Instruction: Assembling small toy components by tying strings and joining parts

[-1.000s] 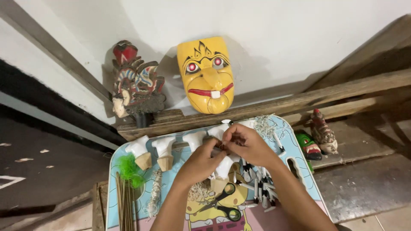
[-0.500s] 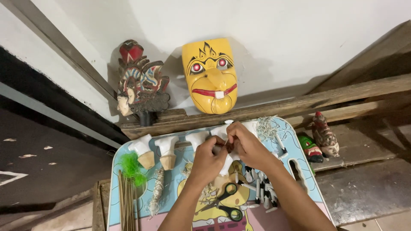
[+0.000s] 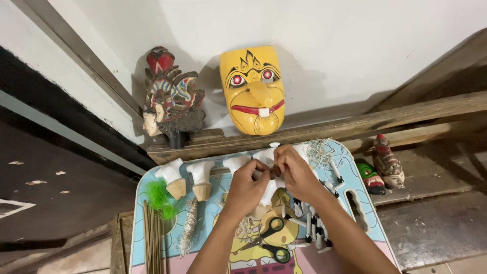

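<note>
Both hands (image 3: 271, 175) pinch white puppet piece (image 3: 267, 192), long axis upright.

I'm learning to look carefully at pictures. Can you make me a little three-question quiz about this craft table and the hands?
1. True or false: the yellow mask leans against the wall.
2. What lies on the tray just below the left hand and the right hand?
A. scissors
B. a hammer
C. a cup
3. What colour is the fluffy tuft beside the bundle of thin sticks?

Key:
1. True.
2. A, the scissors.
3. Green.
</note>
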